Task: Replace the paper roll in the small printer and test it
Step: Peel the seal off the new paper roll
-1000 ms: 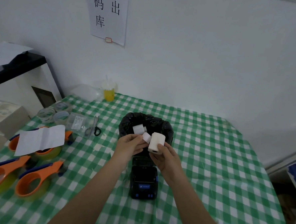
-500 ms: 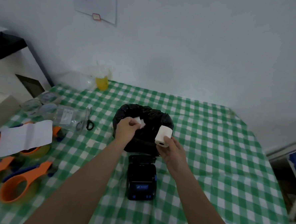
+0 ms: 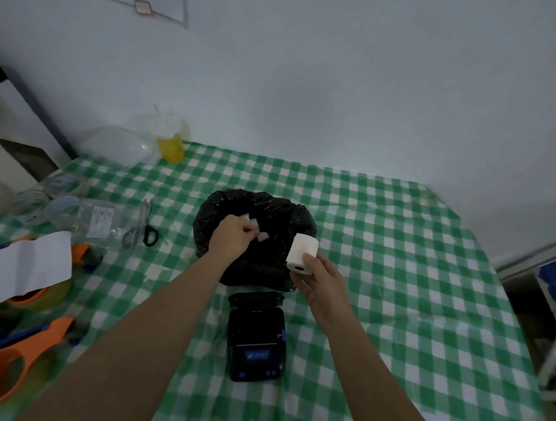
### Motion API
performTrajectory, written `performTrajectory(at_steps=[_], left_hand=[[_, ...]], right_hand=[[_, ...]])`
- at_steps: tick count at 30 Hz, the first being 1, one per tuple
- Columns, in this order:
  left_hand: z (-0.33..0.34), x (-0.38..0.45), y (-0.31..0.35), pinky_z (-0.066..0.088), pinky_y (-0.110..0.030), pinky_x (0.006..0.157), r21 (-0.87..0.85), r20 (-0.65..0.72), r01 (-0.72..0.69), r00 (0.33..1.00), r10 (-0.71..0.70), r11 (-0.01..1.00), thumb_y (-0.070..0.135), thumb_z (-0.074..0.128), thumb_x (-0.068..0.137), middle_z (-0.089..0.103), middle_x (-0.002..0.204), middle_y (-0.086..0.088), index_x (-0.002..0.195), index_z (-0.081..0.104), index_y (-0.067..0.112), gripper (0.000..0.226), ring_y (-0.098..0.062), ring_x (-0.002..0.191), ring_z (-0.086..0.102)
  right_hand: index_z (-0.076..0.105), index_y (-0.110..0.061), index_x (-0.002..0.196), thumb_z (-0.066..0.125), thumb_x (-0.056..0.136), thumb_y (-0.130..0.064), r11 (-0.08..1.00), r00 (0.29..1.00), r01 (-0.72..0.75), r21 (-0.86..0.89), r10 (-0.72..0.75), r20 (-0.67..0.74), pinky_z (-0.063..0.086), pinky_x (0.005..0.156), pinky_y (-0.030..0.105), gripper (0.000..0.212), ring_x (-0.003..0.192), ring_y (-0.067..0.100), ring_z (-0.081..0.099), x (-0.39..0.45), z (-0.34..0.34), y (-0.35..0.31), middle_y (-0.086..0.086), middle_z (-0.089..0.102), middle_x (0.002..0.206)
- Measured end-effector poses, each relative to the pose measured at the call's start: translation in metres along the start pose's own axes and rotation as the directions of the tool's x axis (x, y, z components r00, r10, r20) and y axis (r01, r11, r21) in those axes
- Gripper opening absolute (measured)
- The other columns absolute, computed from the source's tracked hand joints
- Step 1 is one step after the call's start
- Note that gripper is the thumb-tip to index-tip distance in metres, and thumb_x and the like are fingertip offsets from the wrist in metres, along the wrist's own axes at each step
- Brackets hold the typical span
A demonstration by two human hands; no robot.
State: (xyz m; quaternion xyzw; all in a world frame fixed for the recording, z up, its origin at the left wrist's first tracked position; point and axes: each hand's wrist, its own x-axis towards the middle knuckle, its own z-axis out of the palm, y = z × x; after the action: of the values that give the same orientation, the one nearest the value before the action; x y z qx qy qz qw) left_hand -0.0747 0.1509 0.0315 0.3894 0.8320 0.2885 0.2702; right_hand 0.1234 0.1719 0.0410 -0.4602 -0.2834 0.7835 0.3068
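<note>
1. Holding a fresh paper roll [image 3: 301, 252] by its end, the right hand [image 3: 322, 283] is closed around it just beyond the small printer [image 3: 257, 336], which sits on the desk [image 3: 398, 250] with its lid apparently raised and its bay hard to see into.
2. Over the black bin bag [image 3: 258, 238], the left hand [image 3: 232, 238] is pinched on small white paper scraps [image 3: 262, 237], one of which seems to be slipping free.
3. Likely trouble: a scrap could miss the bag and land in the open printer, jamming the feed.
4. Gripped only at one end, the roll could slip, or unwind if its loose tail is not controlled; seated the wrong way round, it would probably give a blank test print.
5. Nearby, scissors [image 3: 145, 231] and orange tape dispensers [image 3: 3, 372] lie well to the left, clear of the work.
6. Only the bag, touching the printer's far edge, crowds the lid.
</note>
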Motion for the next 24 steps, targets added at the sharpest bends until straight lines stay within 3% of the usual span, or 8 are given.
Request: performTrajectory(at_steps=[4,8,10,13,18,21,24], left_hand=[[0.000,-0.002,0.000,0.044,-0.032,0.069,0.031,-0.043,-0.008,0.999,0.010,0.999,0.026,0.073,0.076,0.064,0.095,-0.007,0.079,0.073,0.011,0.015,-0.024,0.087,0.062],[-0.004,-0.008,0.002,0.053,-0.042,0.079,0.037,-0.028,0.016,0.999,-0.015,0.999,0.027,0.071,0.077,0.065,0.100,-0.004,0.080,0.070,0.014,0.013,-0.024,0.089,0.063],[-0.006,-0.011,0.003,0.053,-0.045,0.086,0.040,-0.011,0.005,1.000,-0.005,0.999,0.020,0.063,0.085,0.068,0.110,-0.009,0.088,0.073,0.019,0.011,-0.029,0.099,0.063],[-0.008,-0.020,0.008,0.049,-0.041,0.094,-0.018,0.027,-0.015,1.000,0.015,1.000,0.013,0.054,0.090,0.060,0.126,-0.010,0.114,0.065,0.015,0.026,-0.029,0.112,0.057],[-0.016,-0.062,0.028,0.047,-0.029,0.086,-0.212,0.186,-0.040,0.979,0.081,0.976,0.031,0.048,0.094,0.062,0.105,0.001,0.110,0.063,0.011,0.030,-0.018,0.106,0.061],[-0.018,-0.094,0.032,0.052,-0.036,0.091,-0.318,0.283,-0.022,0.952,0.117,0.948,0.041,0.049,0.091,0.063,0.110,0.003,0.110,0.060,0.019,0.031,-0.013,0.101,0.063],[-0.019,-0.117,0.030,0.051,-0.031,0.092,-0.360,0.318,-0.038,0.934,0.161,0.932,0.044,0.063,0.081,0.064,0.112,0.006,0.108,0.060,0.024,0.034,-0.010,0.103,0.062]], right_hand=[[0.055,-0.008,0.125,0.063,0.087,-0.017,1.000,1.000,-0.005,-0.001,0.005,0.008,0.057,0.073,0.025,0.039,0.100,0.023,0.065,-0.002,-0.001,0.001,0.018,0.062,0.123],[0.055,-0.008,0.124,0.063,0.087,-0.017,1.000,1.000,-0.001,0.006,0.001,0.019,0.056,0.073,0.025,0.039,0.097,0.022,0.066,-0.008,-0.001,0.002,0.016,0.064,0.120],[0.055,-0.007,0.124,0.062,0.087,-0.016,1.000,1.000,-0.005,0.013,0.005,0.021,0.056,0.073,0.025,0.039,0.095,0.021,0.066,-0.011,-0.002,0.002,0.016,0.064,0.119],[0.055,-0.006,0.123,0.061,0.088,-0.015,1.000,0.999,-0.011,0.016,0.010,0.031,0.056,0.075,0.027,0.037,0.096,0.022,0.065,-0.015,-0.001,0.003,0.016,0.064,0.117],[0.054,-0.007,0.123,0.058,0.089,-0.011,0.999,0.996,-0.013,0.037,0.010,0.083,0.053,0.082,0.031,0.035,0.097,0.023,0.063,-0.025,0.001,0.005,0.012,0.063,0.111],[0.053,-0.007,0.124,0.055,0.089,-0.007,1.000,0.991,-0.012,0.007,0.011,0.132,0.053,0.086,0.032,0.035,0.100,0.024,0.062,-0.031,0.002,0.008,0.012,0.063,0.113],[0.052,-0.003,0.125,0.051,0.088,-0.002,0.999,0.986,-0.015,-0.043,0.022,0.167,0.054,0.083,0.030,0.037,0.100,0.022,0.062,-0.038,0.004,0.014,0.014,0.061,0.115]])
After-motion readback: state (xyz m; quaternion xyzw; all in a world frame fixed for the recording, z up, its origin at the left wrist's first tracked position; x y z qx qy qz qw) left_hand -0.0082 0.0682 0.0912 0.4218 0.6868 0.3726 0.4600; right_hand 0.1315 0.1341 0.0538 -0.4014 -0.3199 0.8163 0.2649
